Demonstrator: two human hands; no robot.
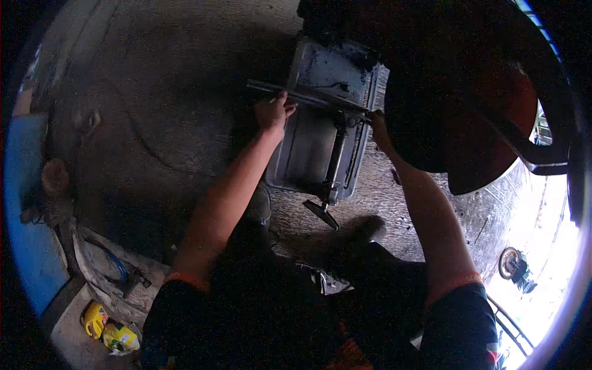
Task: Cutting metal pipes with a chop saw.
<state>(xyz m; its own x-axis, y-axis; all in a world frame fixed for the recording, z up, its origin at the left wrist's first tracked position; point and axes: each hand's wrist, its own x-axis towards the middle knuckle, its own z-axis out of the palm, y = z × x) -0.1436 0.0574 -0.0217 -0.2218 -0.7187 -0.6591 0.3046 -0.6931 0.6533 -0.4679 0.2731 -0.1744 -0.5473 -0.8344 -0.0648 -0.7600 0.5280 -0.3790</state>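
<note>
A long, thin metal bar (pixel 322 99) lies crosswise over a grey metal machine base (pixel 302 151). My left hand (pixel 272 115) is closed at the bar's left part, thumb and fingertips against it. At the bar's right end, my right hand (pixel 380 130) grips it, its fingers partly lost in shadow. Between my hands and my feet, a threaded screw (pixel 337 157) runs along the base toward me and ends in a dark crosswise handle (pixel 322 215). The far end of the base disappears under a dark shape.
A large dark curved object with a reddish side (pixel 521 114) looms at the upper right. My shoes (pixel 370 229) stand close to the handle. Yellow packages (pixel 95 319) lie at the lower left, near a blue panel (pixel 28 203). A wheel (pixel 510 263) shows in the bright area at right.
</note>
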